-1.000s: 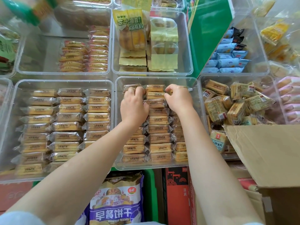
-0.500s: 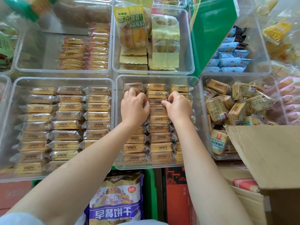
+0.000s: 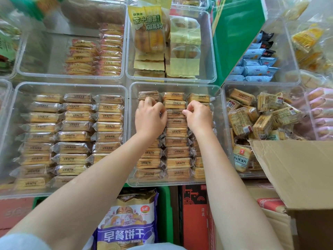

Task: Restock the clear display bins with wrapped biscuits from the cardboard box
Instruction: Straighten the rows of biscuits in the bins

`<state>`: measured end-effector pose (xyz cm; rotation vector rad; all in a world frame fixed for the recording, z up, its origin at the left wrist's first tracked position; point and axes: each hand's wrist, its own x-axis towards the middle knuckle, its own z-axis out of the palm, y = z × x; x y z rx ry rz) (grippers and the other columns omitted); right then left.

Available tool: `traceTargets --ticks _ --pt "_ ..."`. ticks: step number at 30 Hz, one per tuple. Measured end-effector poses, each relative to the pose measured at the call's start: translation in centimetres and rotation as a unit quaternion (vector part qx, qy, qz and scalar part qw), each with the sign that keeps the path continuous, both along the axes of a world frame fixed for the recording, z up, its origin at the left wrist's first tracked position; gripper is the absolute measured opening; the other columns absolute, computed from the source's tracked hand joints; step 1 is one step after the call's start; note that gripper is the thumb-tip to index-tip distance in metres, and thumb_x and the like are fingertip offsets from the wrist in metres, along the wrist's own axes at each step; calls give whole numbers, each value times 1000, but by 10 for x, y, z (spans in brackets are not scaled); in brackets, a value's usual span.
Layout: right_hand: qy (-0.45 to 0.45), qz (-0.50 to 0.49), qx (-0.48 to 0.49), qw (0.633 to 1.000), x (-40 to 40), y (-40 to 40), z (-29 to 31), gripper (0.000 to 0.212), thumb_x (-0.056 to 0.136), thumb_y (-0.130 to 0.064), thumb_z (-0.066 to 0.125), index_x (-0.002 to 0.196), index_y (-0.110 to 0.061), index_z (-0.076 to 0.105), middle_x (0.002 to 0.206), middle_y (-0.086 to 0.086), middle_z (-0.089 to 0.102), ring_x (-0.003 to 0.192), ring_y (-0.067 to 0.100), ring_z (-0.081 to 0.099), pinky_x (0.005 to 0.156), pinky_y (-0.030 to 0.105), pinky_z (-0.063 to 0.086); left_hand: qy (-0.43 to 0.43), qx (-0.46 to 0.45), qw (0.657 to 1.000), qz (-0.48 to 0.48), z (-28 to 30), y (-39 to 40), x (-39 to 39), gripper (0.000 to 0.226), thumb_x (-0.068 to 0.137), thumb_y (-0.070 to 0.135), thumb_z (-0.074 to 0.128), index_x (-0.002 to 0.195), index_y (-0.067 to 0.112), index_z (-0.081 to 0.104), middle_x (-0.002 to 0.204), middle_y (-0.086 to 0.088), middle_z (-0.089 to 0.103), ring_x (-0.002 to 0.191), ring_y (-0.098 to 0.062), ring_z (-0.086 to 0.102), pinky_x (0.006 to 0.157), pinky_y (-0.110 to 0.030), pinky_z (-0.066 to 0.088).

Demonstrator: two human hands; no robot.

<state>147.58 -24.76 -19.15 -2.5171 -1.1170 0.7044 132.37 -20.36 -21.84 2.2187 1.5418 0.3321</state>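
— Hands first: our left hand (image 3: 150,118) and right hand (image 3: 197,116) sit curled over the middle bin (image 3: 175,182), fingertips pinching the wrapped biscuits (image 3: 177,152) in the centre row, far half.

— And the risk?

— Wrappers look slick; if we press unevenly, we judge the packed rows could buckle or tip sideways.

— Supply?

— Our cardboard box (image 3: 295,170) waits near right, beside the jumbled bin (image 3: 234,175).
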Motion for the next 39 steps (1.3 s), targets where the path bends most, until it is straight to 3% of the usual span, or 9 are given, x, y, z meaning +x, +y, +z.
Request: traceTargets --ticks 3,8,11,17,25,29,31,35,39 --pt "-5 2 25 1000 6 4 7 9 97 -25 64 102 -18 60 90 -1 63 83 23 59 67 33 48 3 6 1000 -18 3 2 -1 27 95 38 60 101 12 64 113 -10 57 103 -30 50 80 -39 44" --pt "-11 41 11 999 8 15 7 20 101 -27 57 119 -28 65 109 -2 70 92 21 62 70 30 44 16 -41 999 30 12 11 9 34 101 45 49 111 13 56 119 -10 55 109 -29 50 79 -38 44" --pt "-22 26 -9 999 7 18 3 20 100 -29 60 119 -25 63 112 1 69 97 25 62 72 32 43 44 -56 997 37 12 18 15 36 102 45 47 115 14 58 124 -10 53 113 -30 50 78 -41 47" --pt "-31 0 -11 999 4 19 0 15 98 -33 63 106 -20 62 98 0 65 85 22 55 69 32 40 60 -43 997 23 8 18 16 30 105 38 44 114 15 61 123 -11 51 107 -31 52 70 -41 51" --pt "-63 3 37 997 4 18 3 17 97 -28 65 105 -16 56 90 0 63 78 23 57 63 29 39 45 -39 998 34 7 17 14 27 104 36 45 109 14 61 119 -11 52 106 -31 51 68 -36 41" --pt "-45 -12 70 996 6 28 4 28 100 -31 60 125 -19 64 111 3 70 95 24 64 69 28 42 49 -42 997 45 8 17 16 28 104 37 46 110 15 62 117 -10 51 106 -29 50 67 -35 37" --pt "-39 -20 52 998 9 34 2 27 100 -33 60 122 -20 67 114 3 70 96 23 63 71 29 42 50 -42 997 47 8 16 15 29 104 38 45 110 15 62 117 -9 51 106 -28 50 67 -35 37" --pt "-61 -13 24 998 9 38 1 17 101 -28 55 106 -19 70 100 1 68 82 20 53 66 28 37 41 -43 997 55 6 16 16 28 102 39 47 111 15 60 118 -9 53 107 -28 52 68 -35 39" --pt "-91 -16 38 995 6 34 -3 14 102 -21 50 102 -17 64 86 -2 58 77 21 52 63 28 35 25 -42 998 46 6 15 16 31 102 35 48 131 26 52 120 -10 53 106 -30 53 66 -35 40"
